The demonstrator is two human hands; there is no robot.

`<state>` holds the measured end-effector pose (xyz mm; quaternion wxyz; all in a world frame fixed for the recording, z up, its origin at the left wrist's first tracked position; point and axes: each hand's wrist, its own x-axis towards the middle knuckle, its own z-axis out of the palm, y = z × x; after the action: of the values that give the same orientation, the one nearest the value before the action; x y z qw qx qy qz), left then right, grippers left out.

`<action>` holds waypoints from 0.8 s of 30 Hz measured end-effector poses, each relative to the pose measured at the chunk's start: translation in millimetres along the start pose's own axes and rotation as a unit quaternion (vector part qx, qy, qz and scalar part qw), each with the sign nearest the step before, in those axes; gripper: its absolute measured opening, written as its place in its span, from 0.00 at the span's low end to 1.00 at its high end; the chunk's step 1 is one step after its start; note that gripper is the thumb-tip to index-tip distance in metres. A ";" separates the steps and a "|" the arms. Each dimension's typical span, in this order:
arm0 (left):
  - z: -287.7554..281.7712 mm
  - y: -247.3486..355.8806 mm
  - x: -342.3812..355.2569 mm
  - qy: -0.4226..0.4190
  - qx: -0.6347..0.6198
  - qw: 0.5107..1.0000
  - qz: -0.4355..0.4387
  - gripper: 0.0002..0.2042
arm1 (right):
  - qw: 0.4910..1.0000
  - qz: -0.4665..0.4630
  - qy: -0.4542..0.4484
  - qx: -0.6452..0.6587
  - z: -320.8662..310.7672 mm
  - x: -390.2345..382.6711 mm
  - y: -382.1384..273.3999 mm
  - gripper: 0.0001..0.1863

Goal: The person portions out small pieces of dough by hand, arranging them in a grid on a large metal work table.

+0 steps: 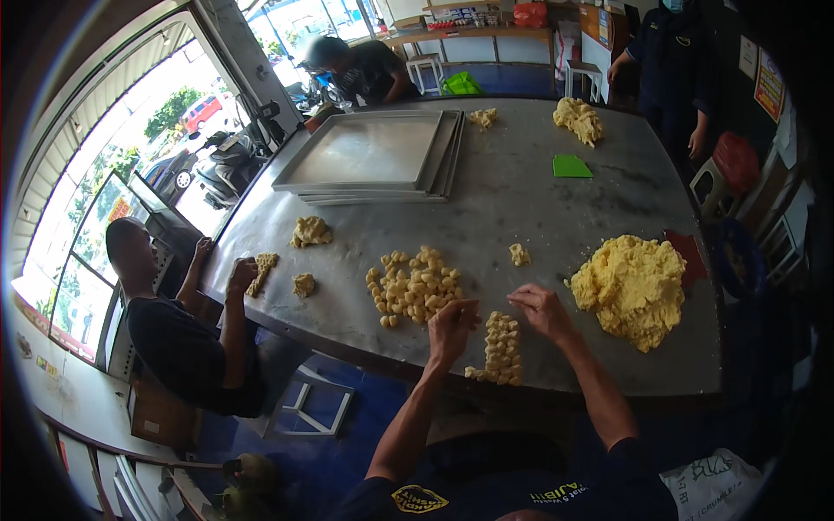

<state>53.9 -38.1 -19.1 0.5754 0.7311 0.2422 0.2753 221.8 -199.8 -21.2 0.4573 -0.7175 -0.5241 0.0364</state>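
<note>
My left hand (453, 328) is over the metal table, its fingers curled together beside a spread heap of small pale dough balls (408, 291). Facing it, my right hand (540, 311) has its fingertips pinched; whatever either hand holds is too small to make out. Between my wrists, near the front edge, lie short rows of small dough pieces (501, 347) set close together. A little lump of dough (519, 254) rests just beyond my right hand. To the right stands a large, crumbly mound of yellow dough (630, 291).
Stacked metal trays (365, 152) occupy the table's far left. A green scraper (572, 166) and another dough mass (578, 122) lie far right. At the left, a seated person (174, 321) handles dough (263, 273); two more people are beyond the table. A white stool (313, 404) stands below.
</note>
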 end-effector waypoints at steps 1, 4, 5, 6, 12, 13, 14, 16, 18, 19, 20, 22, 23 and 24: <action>-5.0 0.6 -3.1 -0.013 -0.024 0.999 -0.026 0.10 | 1.000 0.001 -0.005 0.021 1.9 2.4 -1.0 0.13; -11.3 1.9 -8.0 -0.005 -0.061 0.996 -0.060 0.11 | 0.974 0.095 0.050 0.200 4.9 -2.3 -9.3 0.13; -11.1 0.1 -9.0 0.001 -0.056 0.997 -0.044 0.12 | 0.973 0.079 0.077 0.205 6.8 -1.2 -10.5 0.13; -9.2 -1.4 -8.9 0.006 -0.051 0.998 -0.027 0.13 | 0.970 0.063 0.106 0.210 8.3 0.7 -11.4 0.13; -1.7 -3.2 -7.0 -0.052 -0.149 0.982 -0.107 0.14 | 0.956 0.114 0.027 0.268 0.7 -5.4 0.8 0.14; 2.9 0.5 -5.8 -0.053 -0.174 0.977 -0.108 0.14 | 0.960 0.099 0.037 0.259 -0.3 -5.6 -1.0 0.13; 6.3 4.0 -7.9 -0.047 -0.180 0.978 -0.095 0.14 | 0.969 0.084 0.050 0.229 -0.3 -5.2 -2.9 0.12; 9.3 12.4 -14.6 -0.036 -0.190 0.979 -0.071 0.14 | 0.981 0.054 0.074 0.168 0.7 -3.9 -5.9 0.10; 7.2 8.5 -16.4 -0.062 -0.234 0.968 -0.070 0.15 | 0.971 0.090 0.065 0.214 -0.2 -4.5 -2.5 0.08; 5.1 6.2 -17.5 -0.065 -0.253 0.963 -0.061 0.15 | 0.964 0.106 0.058 0.239 0.6 -3.8 -2.4 0.07; 2.9 3.8 -18.3 -0.068 -0.272 0.959 -0.051 0.16 | 0.958 0.134 0.030 0.254 -1.2 -3.8 -1.7 0.08; -2.3 1.3 -19.4 -0.093 -0.254 0.961 -0.059 0.15 | 0.940 0.187 -0.026 0.283 -9.0 -5.3 0.4 0.10; -4.3 1.2 -19.7 -0.105 -0.244 0.962 -0.062 0.15 | 0.962 0.170 -0.048 0.208 -11.4 -7.3 2.6 0.13; -5.4 1.1 -21.0 -0.110 -0.245 0.961 -0.071 0.14 | 0.977 0.151 -0.069 0.133 -13.4 -9.3 4.9 0.15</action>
<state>35.0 -48.6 -19.6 0.7783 0.5743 0.1534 0.2023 228.3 -215.5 -20.8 0.5003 -0.7173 -0.4303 0.2238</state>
